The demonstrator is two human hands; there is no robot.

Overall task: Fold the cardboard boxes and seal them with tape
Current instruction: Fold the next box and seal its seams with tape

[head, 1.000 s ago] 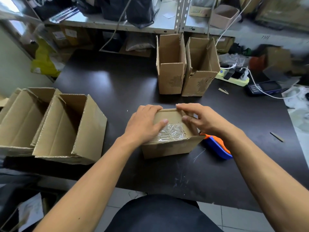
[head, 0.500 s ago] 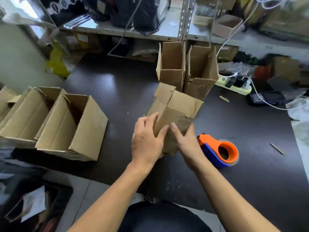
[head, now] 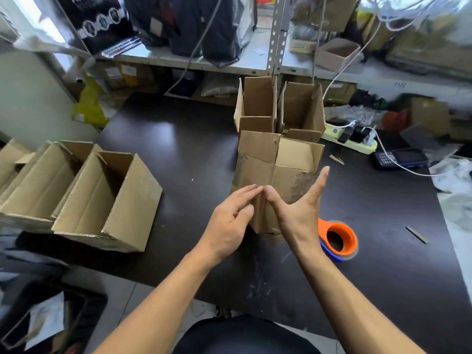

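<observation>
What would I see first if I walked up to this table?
Right in the middle, a cardboard box stands on the dark table, its top flaps open, with the left hand and right hand spread open against it. Just right of the hands lies an orange and blue tape dispenser. At the left lie two bigger open boxes.

No wording is showing clearly enough to read anywhere. The black poster hanging at the upper left is carrying large pale letters at its top edge and a row of round emblems below, but they are blurring beyond reading. The faded dark print on the side of the cardboard box standing between the hands, the white labels on the cartons under the shelf, and the keypad of the phone are all staying illegible.
</observation>
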